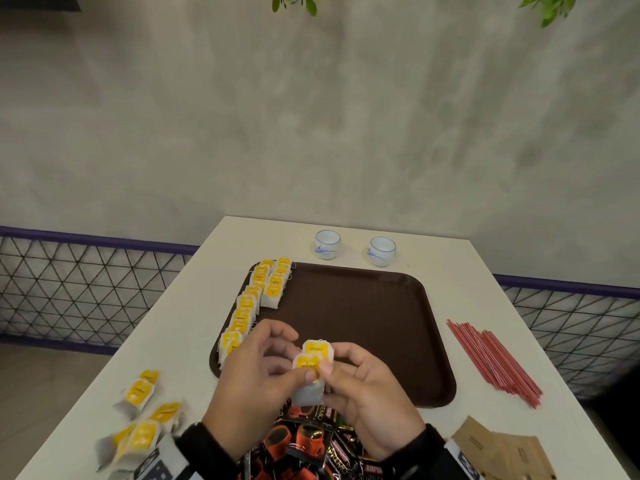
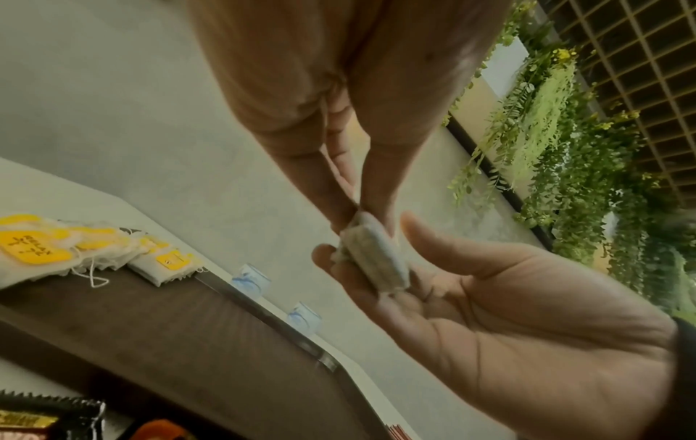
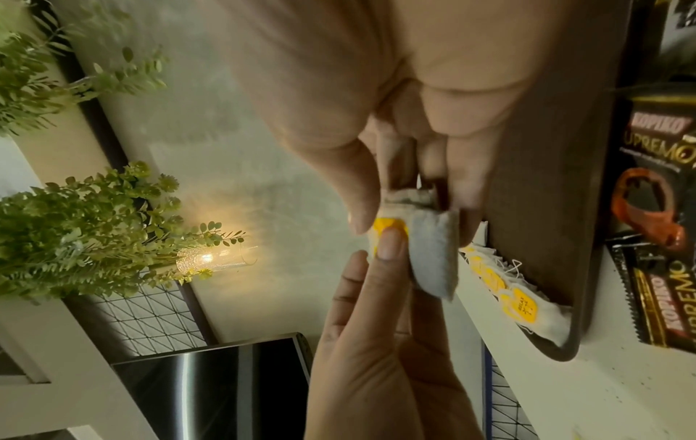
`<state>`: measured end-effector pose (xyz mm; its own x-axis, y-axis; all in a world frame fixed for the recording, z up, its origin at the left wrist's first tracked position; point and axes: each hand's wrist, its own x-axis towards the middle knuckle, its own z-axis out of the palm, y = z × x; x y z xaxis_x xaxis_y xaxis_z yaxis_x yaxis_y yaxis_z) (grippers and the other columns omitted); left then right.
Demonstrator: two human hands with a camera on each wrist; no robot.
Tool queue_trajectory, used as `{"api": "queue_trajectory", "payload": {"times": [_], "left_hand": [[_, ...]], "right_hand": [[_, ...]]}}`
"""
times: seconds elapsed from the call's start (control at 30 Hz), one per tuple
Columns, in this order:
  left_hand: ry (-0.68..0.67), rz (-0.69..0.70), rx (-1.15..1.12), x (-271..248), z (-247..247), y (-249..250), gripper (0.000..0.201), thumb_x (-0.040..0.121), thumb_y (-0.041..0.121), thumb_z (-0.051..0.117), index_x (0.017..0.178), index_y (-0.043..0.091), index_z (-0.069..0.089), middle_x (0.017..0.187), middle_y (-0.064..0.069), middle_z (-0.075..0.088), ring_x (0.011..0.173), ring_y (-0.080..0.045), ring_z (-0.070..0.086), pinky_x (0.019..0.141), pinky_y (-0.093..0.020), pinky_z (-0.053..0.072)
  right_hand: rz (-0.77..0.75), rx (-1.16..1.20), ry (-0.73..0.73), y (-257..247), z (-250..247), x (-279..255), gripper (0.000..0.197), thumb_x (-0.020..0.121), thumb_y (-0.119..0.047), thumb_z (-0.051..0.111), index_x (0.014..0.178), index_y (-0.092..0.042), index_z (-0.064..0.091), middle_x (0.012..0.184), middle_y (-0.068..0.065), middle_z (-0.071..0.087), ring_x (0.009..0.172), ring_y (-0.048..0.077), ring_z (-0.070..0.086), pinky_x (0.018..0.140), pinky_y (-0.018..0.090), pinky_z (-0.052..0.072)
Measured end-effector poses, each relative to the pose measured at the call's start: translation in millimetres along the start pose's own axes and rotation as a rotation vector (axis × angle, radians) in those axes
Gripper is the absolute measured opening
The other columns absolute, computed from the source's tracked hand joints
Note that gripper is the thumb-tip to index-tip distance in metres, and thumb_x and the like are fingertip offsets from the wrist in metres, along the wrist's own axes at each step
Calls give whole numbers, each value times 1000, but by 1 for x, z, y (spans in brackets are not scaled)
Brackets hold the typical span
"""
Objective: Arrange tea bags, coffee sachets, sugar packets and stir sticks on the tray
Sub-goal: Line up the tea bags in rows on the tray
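Over the near left part of the brown tray [image 1: 363,323], both hands pinch two white tea bags [image 1: 313,367] with yellow tags, held together. My left hand [image 1: 277,362] has its thumb on the front tag. My right hand [image 1: 346,372] holds them from the right. The left wrist view shows a tea bag [image 2: 376,256] between left fingertips [image 2: 339,208] and the right hand [image 2: 471,297]. In the right wrist view the bag [image 3: 433,253] hangs under the right thumb, with the left thumb on its tag. Rows of tea bags [image 1: 256,306] lie along the tray's left side.
Loose tea bags [image 1: 145,410] lie on the white table at the near left. Black coffee sachets [image 1: 311,445] sit under my wrists, red stir sticks [image 1: 491,362] right of the tray, brown sugar packets [image 1: 502,452] at the near right. Two small cups [image 1: 327,244] stand behind the tray.
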<state>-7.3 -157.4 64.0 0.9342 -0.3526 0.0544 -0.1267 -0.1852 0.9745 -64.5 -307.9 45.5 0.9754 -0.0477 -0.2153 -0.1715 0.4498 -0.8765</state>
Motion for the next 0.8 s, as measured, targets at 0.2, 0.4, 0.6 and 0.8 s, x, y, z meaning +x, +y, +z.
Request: {"api": "queue_trajectory", "payload": {"times": [0.2, 0.4, 0.6, 0.8], "left_hand": [[27, -29, 29, 14, -7, -8, 52, 51, 12, 91, 91, 22, 60, 75, -4, 69, 60, -11, 62, 62, -28, 53], [-7, -86, 43, 37, -29, -26, 51, 33, 32, 90, 78, 21, 69, 73, -4, 67, 53, -6, 56, 54, -23, 50], [-61, -77, 39, 64, -47, -40, 38, 42, 38, 91, 69, 19, 72, 65, -11, 66, 59, -16, 54, 60, -33, 47], [-113, -119, 6, 84, -64, -50, 26, 53, 18, 90, 71, 12, 72, 70, -10, 70, 63, -17, 61, 63, -25, 52]], "right_hand": [[-8, -8, 51, 4, 12, 15, 27, 85, 6, 62, 112, 6, 58, 95, 21, 73, 88, 26, 72, 74, 32, 58], [31, -60, 152, 13, 22, 46, 10, 86, 5, 64, 95, 3, 67, 91, 20, 68, 81, 24, 66, 87, 45, 53], [-58, -277, 130, 12, 29, 78, 17, 77, -12, 78, 91, -4, 73, 85, 16, 73, 83, 25, 67, 89, 48, 52], [-53, -506, 64, 11, 24, 102, 10, 84, -10, 71, 94, -9, 74, 91, 12, 75, 77, 14, 65, 69, 24, 51]]}}
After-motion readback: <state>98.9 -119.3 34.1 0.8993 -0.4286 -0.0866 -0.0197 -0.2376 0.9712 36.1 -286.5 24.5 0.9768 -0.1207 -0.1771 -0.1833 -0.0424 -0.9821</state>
